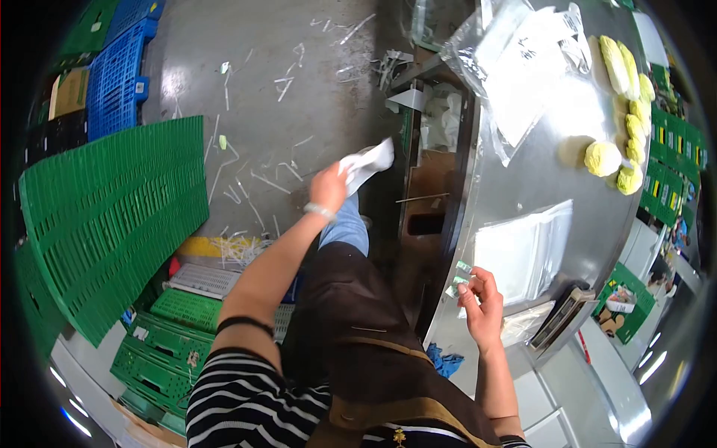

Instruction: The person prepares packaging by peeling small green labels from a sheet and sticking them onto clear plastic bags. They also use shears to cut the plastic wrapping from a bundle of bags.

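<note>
My left hand is closed round a crumpled white sheet, held out over the floor beside the bench. Over the near edge of the metal bench is my right hand, its thumb and fingers bent towards each other around small green-and-white labels. A stack of clear plastic bags lies on the bench just beyond that hand. Farther along are more loose plastic bags. Several pale yellow-green cabbages line the far side of the bench.
Stacked green crates and a tall green crate stack stand at the left, near a blue crate. White strips litter the floor. A black-framed device sits at the bench's near end, with blue crumpled material below.
</note>
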